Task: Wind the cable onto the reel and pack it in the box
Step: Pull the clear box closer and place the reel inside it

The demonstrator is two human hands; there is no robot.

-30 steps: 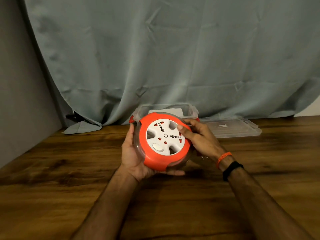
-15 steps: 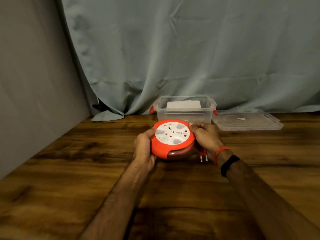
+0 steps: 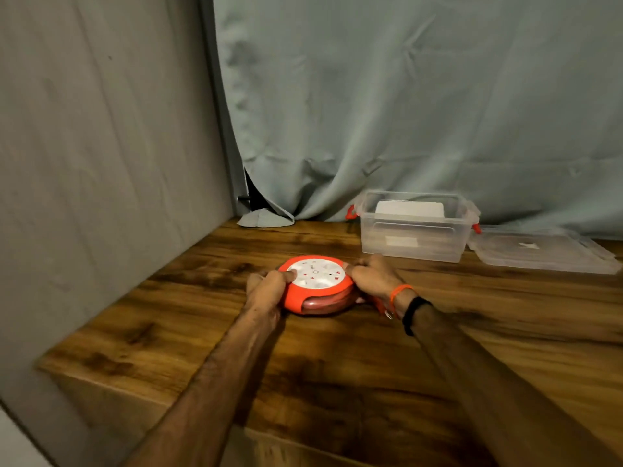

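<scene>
Reel (image 3: 317,287), orange with white socket face up, lies flat on the bench (image 3: 337,372), in front of the clear box (image 3: 414,230) and to its left. Left hand (image 3: 266,289) and right hand (image 3: 372,278) grip opposite sides, fingers curled over the rim. Lid (image 3: 542,251) lies just right of the box; plug (image 3: 384,306) is near the right wrist.

The hands (image 3: 269,288) have apparently lowered the reel (image 3: 317,284) flat onto the table (image 3: 337,365).

Dim warm light, soft blur, wide-angle distortion
</scene>
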